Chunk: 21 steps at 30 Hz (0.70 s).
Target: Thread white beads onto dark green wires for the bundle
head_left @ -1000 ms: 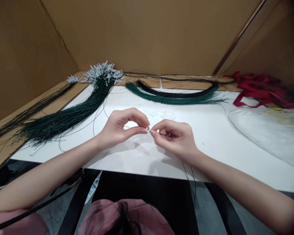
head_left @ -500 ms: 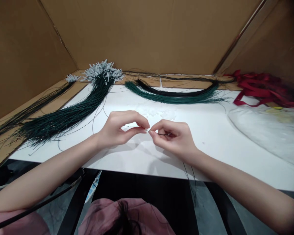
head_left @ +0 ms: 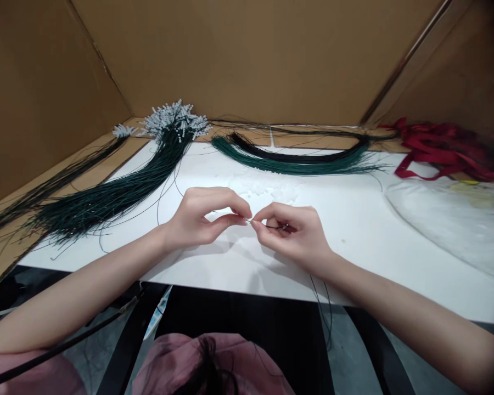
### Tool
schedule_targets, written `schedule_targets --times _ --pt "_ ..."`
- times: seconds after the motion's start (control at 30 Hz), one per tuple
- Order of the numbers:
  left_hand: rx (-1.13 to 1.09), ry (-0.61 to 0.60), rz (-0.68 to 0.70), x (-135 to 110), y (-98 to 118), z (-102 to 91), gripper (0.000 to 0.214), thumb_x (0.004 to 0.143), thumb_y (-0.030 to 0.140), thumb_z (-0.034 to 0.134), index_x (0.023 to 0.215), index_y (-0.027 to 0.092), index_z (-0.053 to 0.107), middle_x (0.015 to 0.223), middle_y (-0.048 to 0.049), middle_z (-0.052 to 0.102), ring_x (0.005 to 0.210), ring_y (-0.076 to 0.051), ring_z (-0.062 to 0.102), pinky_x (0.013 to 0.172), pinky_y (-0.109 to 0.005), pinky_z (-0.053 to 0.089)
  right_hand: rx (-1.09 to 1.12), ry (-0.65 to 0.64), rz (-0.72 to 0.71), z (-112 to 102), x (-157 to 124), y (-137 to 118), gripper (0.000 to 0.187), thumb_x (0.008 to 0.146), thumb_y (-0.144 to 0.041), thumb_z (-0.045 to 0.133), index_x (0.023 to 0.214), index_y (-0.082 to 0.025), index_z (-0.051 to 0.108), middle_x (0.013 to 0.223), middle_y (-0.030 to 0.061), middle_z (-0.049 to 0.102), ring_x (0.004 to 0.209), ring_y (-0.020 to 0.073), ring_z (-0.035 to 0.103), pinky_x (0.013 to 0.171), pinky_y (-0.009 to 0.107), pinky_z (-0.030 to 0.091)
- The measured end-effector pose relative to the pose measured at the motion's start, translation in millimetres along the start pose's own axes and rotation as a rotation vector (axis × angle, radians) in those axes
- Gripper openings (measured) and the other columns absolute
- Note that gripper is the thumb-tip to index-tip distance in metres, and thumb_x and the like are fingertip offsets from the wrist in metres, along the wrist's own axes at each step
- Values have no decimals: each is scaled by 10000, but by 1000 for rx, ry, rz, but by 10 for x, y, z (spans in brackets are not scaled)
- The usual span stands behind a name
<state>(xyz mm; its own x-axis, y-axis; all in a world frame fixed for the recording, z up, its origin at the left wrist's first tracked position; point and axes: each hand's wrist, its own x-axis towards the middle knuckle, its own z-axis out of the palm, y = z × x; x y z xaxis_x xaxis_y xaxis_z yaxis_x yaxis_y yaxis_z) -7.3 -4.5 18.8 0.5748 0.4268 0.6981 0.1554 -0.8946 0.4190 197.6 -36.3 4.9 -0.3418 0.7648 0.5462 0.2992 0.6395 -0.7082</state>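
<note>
Over the middle of the white board [head_left: 354, 263], my left hand [head_left: 212, 215] pinches the end of a thin dark cord [head_left: 270, 226] between thumb and index finger. Just to its right, the thumb and index finger of my right hand [head_left: 294, 227] are closed on the same cord. The fingertips nearly meet, with a short bit of cord between them. Dark strands [head_left: 324, 307] hang below my right wrist over the board's front edge. Small white beads or pieces [head_left: 267, 189] lie scattered behind the hands. Whether a bead sits at the fingertips is too small to tell.
Green cords with white beaded ends [head_left: 148, 170] lie at left, a darker bundle [head_left: 74, 159] beyond them. Loose black and green cords [head_left: 304, 163] curve along the back. Red ribbon [head_left: 440, 151] and a clear plastic bag [head_left: 461, 219] are at right. Cardboard walls [head_left: 247, 60] enclose the board.
Both hands keep their pinch on the cord in almost the same place. The whole view has shifted very slightly.
</note>
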Motion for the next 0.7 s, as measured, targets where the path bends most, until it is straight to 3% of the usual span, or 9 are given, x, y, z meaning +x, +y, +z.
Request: schedule_targets --times 0.7 --pt "-55 34 7 -13 -4 46 170 795 89 716 942 154 662 843 -41 719 757 -128 682 713 -223 560 27 8 -10 14 -5 26 58 828 -154 613 774 -161 632 504 -89 332 463 50 280 458 209 257"
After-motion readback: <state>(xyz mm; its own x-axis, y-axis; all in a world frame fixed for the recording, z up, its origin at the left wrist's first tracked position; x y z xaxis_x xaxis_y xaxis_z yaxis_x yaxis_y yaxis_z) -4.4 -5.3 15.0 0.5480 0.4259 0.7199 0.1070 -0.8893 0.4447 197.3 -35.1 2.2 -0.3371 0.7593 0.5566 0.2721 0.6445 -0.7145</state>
